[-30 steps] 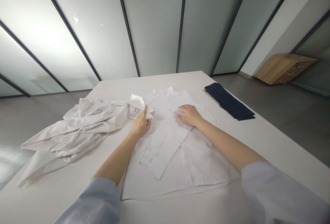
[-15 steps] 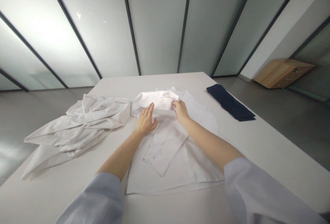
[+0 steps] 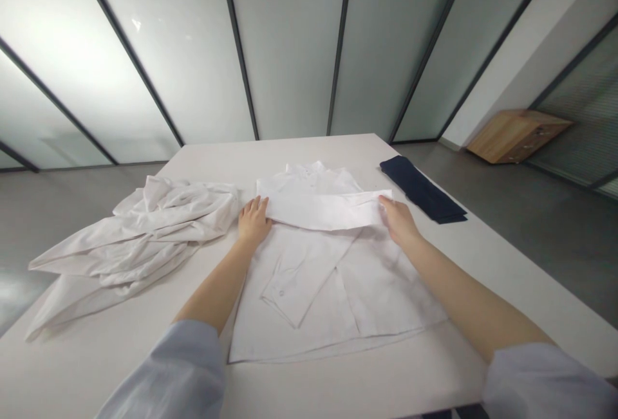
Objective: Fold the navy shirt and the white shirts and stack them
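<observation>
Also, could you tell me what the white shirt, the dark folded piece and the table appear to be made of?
The white shirt: thin woven fabric, probably cotton or a blend, matte; it creases sharply and shows a buttoned cuff. The dark folded piece: navy cloth, matte, fibre unclear. The table: smooth, hard off-white top, likely laminate, with a faint sheen.

Shirt (image 3: pixel 338 290) mid-table (image 3: pixel 483 258), crumpled pile (image 3: pixel 130 239) left, folded cloth (image 3: pixel 422 188) right

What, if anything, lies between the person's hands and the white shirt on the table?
Nothing visible. The left hand rests on the shirt, the right hand touches the end of its folded sleeve. The crumpled garment and dark cloth lie off to the sides.
</observation>
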The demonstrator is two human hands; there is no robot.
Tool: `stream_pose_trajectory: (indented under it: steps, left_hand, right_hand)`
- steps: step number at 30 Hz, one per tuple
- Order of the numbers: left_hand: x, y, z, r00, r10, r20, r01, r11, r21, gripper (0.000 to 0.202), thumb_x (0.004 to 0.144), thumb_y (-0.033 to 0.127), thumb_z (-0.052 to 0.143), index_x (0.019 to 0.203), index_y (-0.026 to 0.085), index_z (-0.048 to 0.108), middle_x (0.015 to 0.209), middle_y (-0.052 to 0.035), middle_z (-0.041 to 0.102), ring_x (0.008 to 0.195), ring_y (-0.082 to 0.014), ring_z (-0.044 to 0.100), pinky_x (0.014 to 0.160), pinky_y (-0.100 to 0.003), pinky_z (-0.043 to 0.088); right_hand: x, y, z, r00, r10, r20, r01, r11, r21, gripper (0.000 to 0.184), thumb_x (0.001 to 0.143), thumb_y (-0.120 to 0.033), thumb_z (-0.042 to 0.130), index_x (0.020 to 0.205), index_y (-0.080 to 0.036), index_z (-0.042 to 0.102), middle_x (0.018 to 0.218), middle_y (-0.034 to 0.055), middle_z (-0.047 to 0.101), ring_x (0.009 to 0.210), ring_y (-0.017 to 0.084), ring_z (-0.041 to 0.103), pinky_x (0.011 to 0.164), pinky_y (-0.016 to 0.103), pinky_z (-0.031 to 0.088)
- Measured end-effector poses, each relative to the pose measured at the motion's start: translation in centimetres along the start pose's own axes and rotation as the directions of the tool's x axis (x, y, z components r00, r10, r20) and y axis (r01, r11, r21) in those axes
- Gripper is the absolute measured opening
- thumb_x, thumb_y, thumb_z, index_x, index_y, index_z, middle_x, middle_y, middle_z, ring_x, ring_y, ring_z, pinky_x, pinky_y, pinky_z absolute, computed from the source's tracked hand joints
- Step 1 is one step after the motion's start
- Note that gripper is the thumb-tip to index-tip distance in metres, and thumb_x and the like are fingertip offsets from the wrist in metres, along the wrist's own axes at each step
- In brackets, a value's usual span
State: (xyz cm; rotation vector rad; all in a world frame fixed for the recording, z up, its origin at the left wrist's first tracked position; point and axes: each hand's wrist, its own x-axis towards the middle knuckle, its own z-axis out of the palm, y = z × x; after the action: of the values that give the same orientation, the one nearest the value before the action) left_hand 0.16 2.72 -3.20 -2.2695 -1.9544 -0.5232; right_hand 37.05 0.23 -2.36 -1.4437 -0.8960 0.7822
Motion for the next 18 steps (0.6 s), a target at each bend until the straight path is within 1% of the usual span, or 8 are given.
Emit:
stream_pose_trajectory:
  steps: [3, 6, 9, 12, 15, 16, 17, 18]
  left_hand:
    - [0.4, -0.6, -0.2, 0.995, -0.080, 0.053, 0.081, 0.997, -0.019, 0.059, 0.080, 0.016, 0.048, 0.139, 0.021, 0.049, 0.141, -0.0129, 0.052, 0.126, -0.0316, 0.049, 0.099, -0.046, 0.044]
    - [1.2, -1.2, -0.5, 0.983, -0.160, 0.091, 0.162, 0.987, -0.020, 0.055, 0.083, 0.015, 0.043, 0.137, 0.017, 0.050, 0.133, -0.0154, 0.057, 0.117, -0.0315, 0.056, 0.093, -0.043, 0.048]
    - [1.9, -1.8, -1.2, 0.976, -0.185, 0.116, 0.184, 0.983, 0.015, 0.055, 0.084, 0.014, 0.040, 0.139, 0.016, 0.049, 0.127, -0.0168, 0.060, 0.109, -0.0315, 0.061, 0.088, -0.041, 0.050]
    - [2.3, -2.6, -1.8, 0.986, -0.123, 0.109, 0.115, 0.990, 0.077, 0.060, 0.082, 0.010, 0.038, 0.141, 0.018, 0.047, 0.128, -0.0157, 0.059, 0.107, -0.0301, 0.062, 0.087, -0.039, 0.051]
    - [2.1, -3.8, -1.8, 0.995, 0.000, 0.105, -0.014, 0.992, 0.128, 0.066, 0.080, 0.005, 0.036, 0.145, 0.019, 0.043, 0.136, -0.0138, 0.054, 0.116, -0.0276, 0.058, 0.092, -0.036, 0.050]
    - [2.1, -4.3, -1.7, 0.991, 0.045, 0.123, -0.062, 0.989, 0.136, 0.068, 0.079, 0.004, 0.036, 0.145, 0.020, 0.042, 0.138, -0.0125, 0.052, 0.119, -0.0265, 0.057, 0.094, -0.035, 0.049]
    - [2.0, -4.8, -1.6, 0.984, 0.091, 0.156, -0.113, 0.984, 0.136, 0.069, 0.078, 0.003, 0.036, 0.145, 0.021, 0.043, 0.140, -0.0112, 0.051, 0.121, -0.0253, 0.055, 0.097, -0.034, 0.047]
    - [2.1, -5.2, -1.5, 0.970, 0.134, 0.202, -0.161, 0.979, 0.125, 0.069, 0.077, 0.003, 0.038, 0.143, 0.021, 0.046, 0.140, -0.0101, 0.051, 0.122, -0.0243, 0.054, 0.101, -0.033, 0.045]
  right_hand:
    - [-0.1, -0.5, -1.1, 1.000, 0.001, 0.012, -0.001, 1.000, -0.016, 0.025, 0.068, -0.038, 0.065, 0.084, -0.019, 0.065, 0.073, 0.0031, 0.071, 0.077, 0.022, 0.069, 0.067, 0.031, 0.055]
    - [-0.7, -1.5, -1.8, 0.993, 0.093, 0.069, -0.095, 0.995, 0.026, 0.024, 0.067, -0.036, 0.062, 0.086, -0.021, 0.065, 0.074, 0.0035, 0.072, 0.075, 0.023, 0.069, 0.065, 0.032, 0.055]
    - [-1.8, -1.9, -2.3, 0.983, 0.140, 0.115, -0.141, 0.990, 0.000, 0.023, 0.064, -0.034, 0.061, 0.083, -0.022, 0.064, 0.073, 0.0036, 0.072, 0.075, 0.024, 0.069, 0.064, 0.032, 0.056]
    - [-3.1, -1.7, -2.7, 0.973, 0.125, 0.194, -0.128, 0.992, 0.008, 0.024, 0.060, -0.032, 0.059, 0.081, -0.021, 0.063, 0.073, 0.0043, 0.072, 0.076, 0.026, 0.068, 0.065, 0.034, 0.055]
    - [-4.3, -1.5, -3.6, 0.947, 0.123, 0.298, -0.143, 0.989, 0.048, 0.029, 0.057, -0.031, 0.060, 0.084, -0.020, 0.064, 0.076, 0.0042, 0.071, 0.076, 0.025, 0.067, 0.065, 0.033, 0.053]
    - [-4.6, -1.5, -4.1, 0.925, 0.140, 0.353, -0.159, 0.987, 0.026, 0.030, 0.056, -0.030, 0.061, 0.084, -0.020, 0.064, 0.077, 0.0042, 0.071, 0.076, 0.025, 0.067, 0.064, 0.032, 0.053]
    - [-4.8, -1.6, -4.7, 0.890, 0.175, 0.422, -0.182, 0.983, -0.024, 0.031, 0.056, -0.030, 0.063, 0.085, -0.020, 0.064, 0.079, 0.0043, 0.071, 0.076, 0.024, 0.066, 0.063, 0.032, 0.052]
    - [-4.8, -1.7, -5.2, 0.839, 0.225, 0.495, -0.205, 0.974, -0.096, 0.032, 0.055, -0.030, 0.065, 0.086, -0.020, 0.065, 0.080, 0.0045, 0.071, 0.076, 0.024, 0.066, 0.063, 0.031, 0.052]
